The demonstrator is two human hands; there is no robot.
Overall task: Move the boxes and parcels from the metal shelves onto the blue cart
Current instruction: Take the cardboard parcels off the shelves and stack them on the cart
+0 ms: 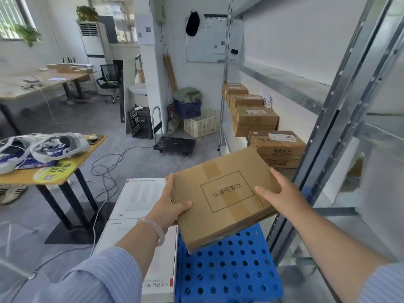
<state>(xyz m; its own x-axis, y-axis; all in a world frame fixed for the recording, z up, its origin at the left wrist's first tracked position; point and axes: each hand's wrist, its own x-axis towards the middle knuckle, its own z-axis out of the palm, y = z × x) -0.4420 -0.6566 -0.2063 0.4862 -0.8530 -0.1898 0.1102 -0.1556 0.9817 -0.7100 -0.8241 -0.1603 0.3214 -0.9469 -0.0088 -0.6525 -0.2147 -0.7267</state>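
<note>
Cardboard box (223, 197), flat and taped down its middle, hangs tilted in the air just below the centre of the view, its printed rectangle facing up. Both hands hold it. The left hand (172, 206) takes the 9 o'clock edge, its fingers (169, 182) clamped on the box with the thumb pressed on the top face. The right hand (279, 193) takes the 3 o'clock edge, thumb lying on top and the other fingers wrapped round the far corner. A pale bracelet (155, 228) circles the left wrist, and both arms wear light blue striped sleeves.

Under the box, at 6 o'clock, lies the blue cart (227, 272), its perforated deck showing bare below the box's near corner. Two flat white boxes (140, 200) lie end to end just beside that bare deck, at its 9 o'clock side.

The metal shelves (341, 110) fill the 3 o'clock side of the view. A row of brown boxes (255, 119) rests on one shelf, running away toward 1 o'clock, the nearest just beyond the held box.

At 9 o'clock a wooden counter (65, 173) carries white headsets (59, 145) and a round yellow sticker. Loose cables (105, 171) trail over the grey floor, and a black platform trolley (175, 143) stands near 12 o'clock, beside plastic crates.
</note>
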